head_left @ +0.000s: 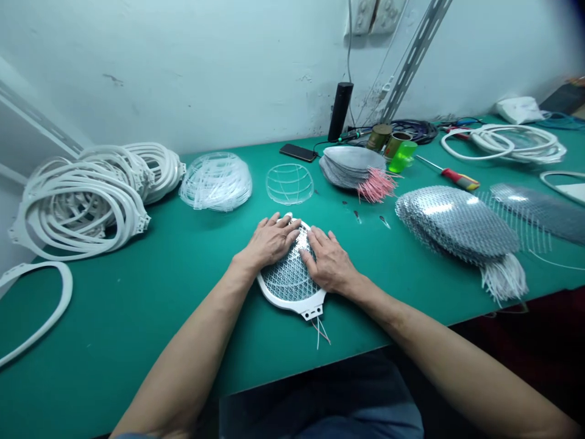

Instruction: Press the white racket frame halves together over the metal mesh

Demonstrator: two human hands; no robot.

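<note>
An electric mosquito racket head [292,277], a white oval frame with silver mesh inside, lies flat on the green table close to its front edge. My left hand [273,239] rests flat on its upper left side, fingers spread over rim and mesh. On the right side my right hand [329,259] presses down with open fingers across rim and mesh. Neither hand is closed round anything. White and pink wires [321,332] stick out of the narrow end, toward me. Part of the upper rim is covered by my fingers.
White oval frames [86,207] are heaped at left, beside clear plastic grids [216,183] and a single grid [289,183]. Mesh sheets with pink wires [351,164] lie behind my hands. Mesh sheets with white wires [457,219], a screwdriver [450,174] and a phone [298,152] are also here.
</note>
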